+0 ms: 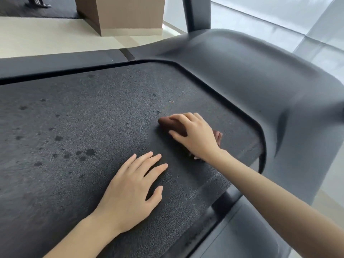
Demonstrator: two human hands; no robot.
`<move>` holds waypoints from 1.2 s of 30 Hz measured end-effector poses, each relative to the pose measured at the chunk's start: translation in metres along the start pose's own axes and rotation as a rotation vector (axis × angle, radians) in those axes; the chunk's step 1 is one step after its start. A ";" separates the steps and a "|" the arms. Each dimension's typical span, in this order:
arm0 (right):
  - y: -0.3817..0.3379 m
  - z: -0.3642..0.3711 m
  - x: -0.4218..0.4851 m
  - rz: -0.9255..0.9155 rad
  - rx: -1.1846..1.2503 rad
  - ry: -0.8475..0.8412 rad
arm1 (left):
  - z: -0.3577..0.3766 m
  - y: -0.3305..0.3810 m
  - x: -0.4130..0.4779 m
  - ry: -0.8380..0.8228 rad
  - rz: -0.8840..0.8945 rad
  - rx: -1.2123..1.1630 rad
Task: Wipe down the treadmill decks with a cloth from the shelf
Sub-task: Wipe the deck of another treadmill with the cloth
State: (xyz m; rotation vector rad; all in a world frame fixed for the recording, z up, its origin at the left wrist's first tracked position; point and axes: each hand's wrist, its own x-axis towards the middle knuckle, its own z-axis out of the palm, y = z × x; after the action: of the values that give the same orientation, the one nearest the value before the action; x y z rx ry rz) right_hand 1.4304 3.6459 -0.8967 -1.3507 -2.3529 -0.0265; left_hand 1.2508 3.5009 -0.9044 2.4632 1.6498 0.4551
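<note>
Biggest thing in view is the treadmill deck (pixel 83 127), a dark pebbly belt filling most of the frame. The grey motor cover (pixel 260 81) curves round its far right end, and one dark upright (pixel 197 13) rises from behind that. A grey side rail (pixel 55 62) runs along the far edge of the belt. Beyond it there's cream floor (pixel 46 38) with a brown boxy column (pixel 126 13) standing on it (pale base strip round the bottom).

Now the hands. My left hand (pixel 134 189) lies palm down on the belt near the close edge, fingers straight and a bit spread, holding nothing. My right hand (pixel 195 135) is further up, near the curved lip of the motor cover, and it's on the cloth (pixel 164 122). That's a brown bunched wad sitting on the belt, poking out past my fingertips and again by the wrist. My fingers curl over the top of it with the thumb on the near side, so it's gripped and pressed down.

Smallest bit: a scatter of dark spots (pixel 89 152) on the belt, left of both hands.
</note>
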 end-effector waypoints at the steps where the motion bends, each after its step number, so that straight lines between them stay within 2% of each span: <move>1: 0.002 -0.006 -0.011 -0.030 0.015 -0.009 | -0.002 -0.002 -0.007 -0.005 0.010 0.012; 3: 0.017 -0.018 -0.025 0.032 0.028 -0.012 | -0.006 -0.011 -0.027 -0.008 0.029 0.031; 7: 0.045 -0.021 -0.009 0.389 -0.013 0.078 | -0.016 -0.039 -0.082 0.009 0.030 0.052; 9: 0.036 -0.011 0.005 0.442 -0.089 0.083 | -0.021 -0.047 -0.102 0.032 -0.021 0.025; 15: -0.043 0.013 0.018 0.278 -0.070 0.029 | -0.025 -0.046 -0.117 0.041 -0.104 -0.014; 20: -0.140 0.022 -0.013 -0.042 0.056 -0.030 | -0.028 -0.046 -0.127 0.007 -0.127 0.027; 24: -0.150 0.004 -0.055 -0.234 0.136 -0.082 | -0.034 -0.059 -0.152 -0.032 -0.075 0.048; 27: -0.117 -0.011 -0.058 -0.088 0.113 -0.089 | -0.042 -0.071 -0.179 -0.025 -0.128 0.049; 30: -0.104 -0.005 -0.034 0.119 0.086 -0.071 | -0.050 -0.076 -0.202 0.005 -0.288 0.079; 32: -0.118 0.008 -0.021 0.113 0.043 -0.068 | -0.056 -0.072 -0.213 0.018 -0.414 0.094; 36: -0.172 0.032 -0.009 -0.023 0.090 -0.068 | -0.065 -0.061 -0.227 0.036 -0.599 0.165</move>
State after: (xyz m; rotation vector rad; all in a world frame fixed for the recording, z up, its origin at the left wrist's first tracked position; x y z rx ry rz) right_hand 1.2808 3.5556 -0.8967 -1.3015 -2.3949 0.1190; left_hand 1.0962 3.3119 -0.8986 1.9080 2.3871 0.2860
